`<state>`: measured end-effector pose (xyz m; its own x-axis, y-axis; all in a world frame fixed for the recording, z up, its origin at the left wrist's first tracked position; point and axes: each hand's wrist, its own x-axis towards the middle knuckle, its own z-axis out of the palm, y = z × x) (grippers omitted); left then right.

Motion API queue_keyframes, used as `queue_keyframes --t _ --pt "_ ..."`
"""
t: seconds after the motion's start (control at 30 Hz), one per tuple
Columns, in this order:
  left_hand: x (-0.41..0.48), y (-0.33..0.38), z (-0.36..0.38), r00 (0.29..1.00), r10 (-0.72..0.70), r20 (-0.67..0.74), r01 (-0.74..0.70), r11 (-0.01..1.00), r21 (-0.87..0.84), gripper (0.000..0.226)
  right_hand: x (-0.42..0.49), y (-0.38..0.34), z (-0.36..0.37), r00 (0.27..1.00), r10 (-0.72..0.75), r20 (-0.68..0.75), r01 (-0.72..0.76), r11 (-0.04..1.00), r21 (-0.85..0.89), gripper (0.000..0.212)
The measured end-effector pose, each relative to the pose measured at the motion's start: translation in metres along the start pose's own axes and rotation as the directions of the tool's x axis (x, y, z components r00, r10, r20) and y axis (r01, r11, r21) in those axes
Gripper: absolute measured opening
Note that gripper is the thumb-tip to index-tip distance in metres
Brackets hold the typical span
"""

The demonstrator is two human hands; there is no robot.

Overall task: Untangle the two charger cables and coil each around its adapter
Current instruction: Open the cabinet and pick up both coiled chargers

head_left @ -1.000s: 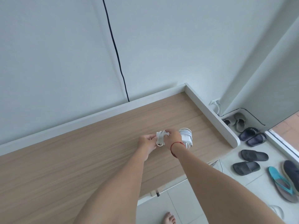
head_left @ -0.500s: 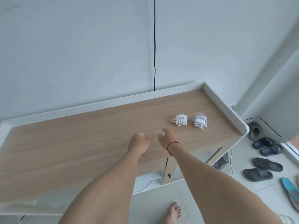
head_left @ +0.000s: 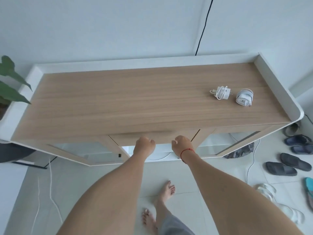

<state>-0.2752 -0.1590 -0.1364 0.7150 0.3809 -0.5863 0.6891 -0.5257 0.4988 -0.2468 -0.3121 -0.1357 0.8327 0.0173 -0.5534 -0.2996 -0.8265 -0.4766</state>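
step: looks like the final check. both cables read as separate and wound, neither hand carrying anything
left hand (head_left: 144, 144): fingers loosely curled, holds nothing, at the front edge of the counter (head_left: 118, 102)
right hand (head_left: 182, 144): also loosely curled and empty, red thread on the wrist, near the left hand, not touching it
left charger (head_left: 222, 92): lies on the right part of the counter, well apart from both hands. cable wrapped round its adapter, but a slack loop and the cable end poke out on its left side
right charger (head_left: 244, 97): just beside the left charger, nearer the right rim, small gap between them. its coil looks tighter
do it well: i'd pick up the left charger, pin the adapter with one hand, take up the slack loop and tuck the end under a turn. leave the right charger alone
risk: thin cable is springy, an untucked end will likely unwind
count, chargers: 2, each 1 adapter + 1 cable
count, hands: 2, both empty
count, other: 1 plant (head_left: 10, 85) at the left end, 1 black wire (head_left: 202, 29) on the wall, several slippers (head_left: 288, 165) on the floor, some cut off by the frame edge, so no firm count
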Motion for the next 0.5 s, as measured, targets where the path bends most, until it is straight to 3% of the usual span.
queue_keyframes --t 0.1,0.17,0.23,0.3,0.37,0.43,0.5 --pt "0.023 -0.018 0.019 0.981 -0.196 0.008 0.192 0.954 -0.230 0.033 0.016 0.008 0.024 0.994 0.097 0.048 -0.101 0.992 0.074 0.023" --pt "0.043 -0.030 0.031 0.941 -0.335 0.051 0.325 0.852 -0.410 0.025 0.032 0.009 0.040 0.976 0.201 0.088 -0.215 0.952 0.218 0.039" --pt "0.063 -0.042 0.042 0.893 -0.437 0.110 0.419 0.716 -0.559 0.039 0.051 0.010 0.056 0.946 0.299 0.123 -0.324 0.862 0.391 0.042" --pt "0.075 -0.049 0.050 0.854 -0.486 0.185 0.460 0.540 -0.705 0.044 0.072 0.010 0.067 0.897 0.416 0.149 -0.415 0.678 0.606 0.038" --pt "0.087 -0.051 0.054 0.819 -0.500 0.281 0.480 0.329 -0.813 0.045 0.088 0.010 0.073 0.832 0.509 0.220 -0.449 0.384 0.807 0.041" --pt "0.096 -0.048 0.055 0.804 -0.474 0.359 0.470 0.138 -0.872 0.049 0.100 0.013 0.079 0.796 0.515 0.320 -0.441 0.131 0.888 0.053" --pt "0.106 -0.048 0.057 0.806 -0.459 0.374 0.435 0.032 -0.900 0.056 0.107 0.018 0.079 0.771 0.516 0.374 -0.416 -0.037 0.909 0.063"
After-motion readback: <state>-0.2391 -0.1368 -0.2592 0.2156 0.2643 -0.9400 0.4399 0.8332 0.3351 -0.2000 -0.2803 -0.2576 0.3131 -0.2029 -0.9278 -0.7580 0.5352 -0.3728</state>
